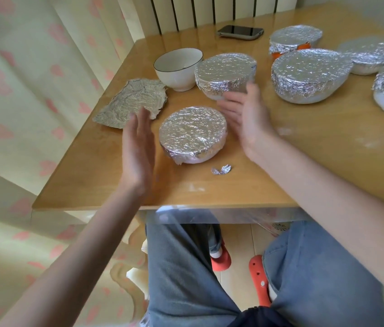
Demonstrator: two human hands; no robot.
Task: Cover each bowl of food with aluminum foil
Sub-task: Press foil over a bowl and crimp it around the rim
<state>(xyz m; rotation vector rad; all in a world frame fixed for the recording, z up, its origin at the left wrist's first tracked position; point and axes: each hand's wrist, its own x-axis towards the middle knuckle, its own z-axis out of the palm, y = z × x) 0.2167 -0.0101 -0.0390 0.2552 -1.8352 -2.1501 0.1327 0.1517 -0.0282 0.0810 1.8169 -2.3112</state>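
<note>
A white bowl wrapped in foil (192, 133) sits near the table's front edge. My left hand (138, 149) is open just left of it and my right hand (245, 116) is open just right of it; neither touches it. Behind it stand an uncovered white bowl with a dark rim (178, 68) and another foil-covered bowl (225, 74). A crumpled flat foil sheet (132, 102) lies at the left, partly under my left fingertips. Several more foil-covered bowls stand to the right, among them a large one (307, 74) and an orange one (294, 40).
A small foil scrap (221, 170) lies in front of the near bowl. A dark phone (240, 32) rests at the back of the wooden table (92, 185). A curtain hangs at the left, close to the table edge. My knees are under the table.
</note>
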